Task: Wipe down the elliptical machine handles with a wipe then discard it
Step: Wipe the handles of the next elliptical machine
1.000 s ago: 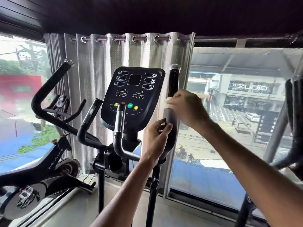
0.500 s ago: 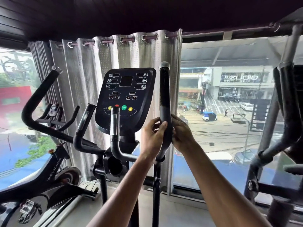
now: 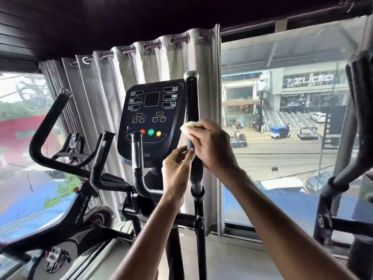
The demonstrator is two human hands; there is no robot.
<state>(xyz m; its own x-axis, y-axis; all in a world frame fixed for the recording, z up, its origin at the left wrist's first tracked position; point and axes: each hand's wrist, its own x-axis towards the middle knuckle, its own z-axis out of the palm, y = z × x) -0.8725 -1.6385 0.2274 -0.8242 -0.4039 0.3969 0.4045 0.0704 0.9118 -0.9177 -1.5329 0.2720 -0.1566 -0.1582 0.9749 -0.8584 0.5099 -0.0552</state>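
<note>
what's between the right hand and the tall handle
The white wipe: in the head view the right hand grips it round the tall handle, its edge poking out on the left.

Body check: left hand (image 3: 177,168) and right hand (image 3: 212,146) both bare. Left forearm (image 3: 145,235) and right forearm (image 3: 282,223) bare down to the frame edge. Upper arms out of view.

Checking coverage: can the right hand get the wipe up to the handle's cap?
Probably yes. The right hand holds the wipe against the handle, which runs bare above it to the cap.
</note>
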